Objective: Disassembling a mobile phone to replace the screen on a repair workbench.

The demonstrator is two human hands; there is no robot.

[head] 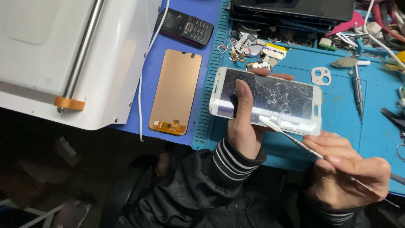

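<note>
White-framed smartphone with a badly cracked glass screen [270, 99] sits in our left hand [244, 122], held level above the blue silicone work mat [337, 122]. Our left thumb lies across the glass near the phone's left end; fingertips curl over the far edge, so the hand is clamped around the phone body. Our right hand [346, 169] pinches a thin metal spudger with a flat pale blade [295, 137] between thumb and fingers, closed tight on the shaft. The blade tip touches the phone's near edge, just right of our left thumb, tilted low against the frame.

Beyond the gripped phone, on the mat: a white camera-lens bezel piece [321, 76], and to its right a slim grey metal screwdriver [358, 90]. Further off, a litter of small parts and a razor blade [259, 50]. Left of the left hand, off the mat on the blue table: a copper-backed display panel lying face down [176, 90], with a black keypad phone [185, 26] past it. A white machine housing with a metal rod [55, 55] stands far left.
</note>
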